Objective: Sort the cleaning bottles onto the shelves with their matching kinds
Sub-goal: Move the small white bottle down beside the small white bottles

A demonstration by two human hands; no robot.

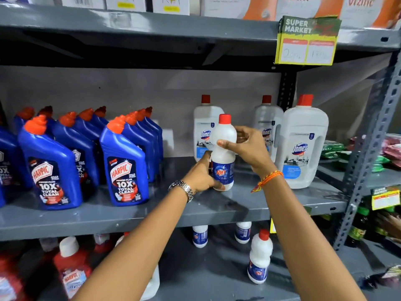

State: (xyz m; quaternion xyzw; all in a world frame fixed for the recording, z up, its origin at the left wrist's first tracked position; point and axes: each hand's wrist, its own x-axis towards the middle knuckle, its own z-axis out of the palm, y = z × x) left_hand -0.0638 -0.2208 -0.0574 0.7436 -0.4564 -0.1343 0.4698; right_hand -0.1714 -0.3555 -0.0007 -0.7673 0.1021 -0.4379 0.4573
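At the far left the blue Harpic bottles [51, 168] are cut by the picture's edge, and those in the back rows show only their orange caps. Below them, on the lower shelf [195, 268], a red Harpic bottle [72, 270] is blurred and partly covered by the left forearm. On the middle shelf [130, 213] stands the white Rin bottle [223, 153] with a red cap, upright, its base on the shelf board. The left hand [202, 172], with a metal watch [184, 189] at the wrist, wraps the low part of this bottle from the left — its fingers go behind the label and are mostly hidden. The right hand [247, 148], with an orange thread band [268, 179] on the wrist, grasps the bottle's upper body from the right, thumb in front, other fingers behind it. A Domex bottle [205, 131] directly behind is half covered, and another is partly hidden by the right hand. The big Domex bottle [304, 144] at the right is fully visible. More Rin bottles [260, 257] stand on the lower shelf, two cut off by the shelf above. The price tag [307, 41] has handwriting which I cannot read.
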